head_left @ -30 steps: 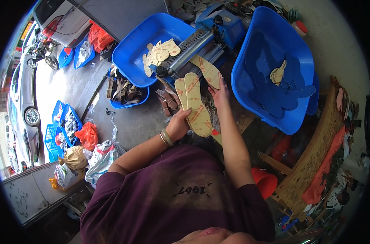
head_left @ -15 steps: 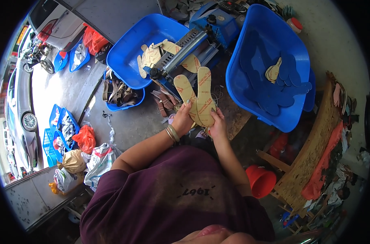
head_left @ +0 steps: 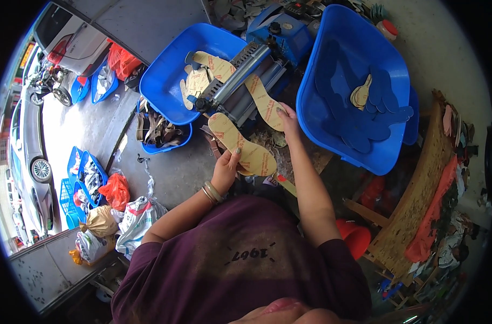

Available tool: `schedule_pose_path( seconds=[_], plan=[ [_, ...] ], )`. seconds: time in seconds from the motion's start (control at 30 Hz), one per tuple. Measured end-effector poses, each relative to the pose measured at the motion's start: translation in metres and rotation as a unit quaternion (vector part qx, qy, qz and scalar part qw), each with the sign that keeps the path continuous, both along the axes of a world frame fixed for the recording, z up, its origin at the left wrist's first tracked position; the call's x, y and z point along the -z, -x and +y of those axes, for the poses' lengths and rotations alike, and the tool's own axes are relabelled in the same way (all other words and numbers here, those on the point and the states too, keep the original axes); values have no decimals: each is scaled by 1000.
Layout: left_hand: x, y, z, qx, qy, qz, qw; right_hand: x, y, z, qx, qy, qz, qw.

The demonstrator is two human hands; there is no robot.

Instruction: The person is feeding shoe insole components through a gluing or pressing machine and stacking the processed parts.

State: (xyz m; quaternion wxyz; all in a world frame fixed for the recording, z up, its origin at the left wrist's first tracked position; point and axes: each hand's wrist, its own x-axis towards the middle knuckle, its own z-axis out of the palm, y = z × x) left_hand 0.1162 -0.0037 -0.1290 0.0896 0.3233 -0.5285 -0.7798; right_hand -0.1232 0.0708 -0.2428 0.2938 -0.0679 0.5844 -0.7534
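My left hand [head_left: 224,174] grips cream-coloured insoles [head_left: 255,157] with reddish print, low in front of a roller machine [head_left: 239,75]. How many lie together there I cannot tell. Pinched by one end in my right hand [head_left: 290,122] is another cream insole [head_left: 265,105], whose far end meets the machine's metal rollers. Beyond the rollers, a further insole [head_left: 216,62] sticks out over a blue tub [head_left: 162,75], where a loose pile of cream insoles [head_left: 196,84] lies.
On the right a large blue tub [head_left: 309,102] holds dark blue insoles [head_left: 385,89] and a few cream ones. A worn wooden bench [head_left: 413,208] and a red bucket [head_left: 355,237] stand nearer me. A smaller tub of brown strips [head_left: 159,129] and filled bags [head_left: 140,218] are at left.
My hands have moved apart. The right has carried one insole up and forward to the rollers; the left has drawn back left and down with the others. An insole beyond the rollers protrudes further.
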Motion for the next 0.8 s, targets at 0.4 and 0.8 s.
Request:
schedule_pose_path(
  seconds=[0.4,0.8],
  plan=[
    [13,49,2,-25,-80,15,996,-65,-64,53,-63,-12,-168,984],
    [29,40,5,114,-33,-84,989,-53,-84,91,26,80,-180,980]
  ],
)
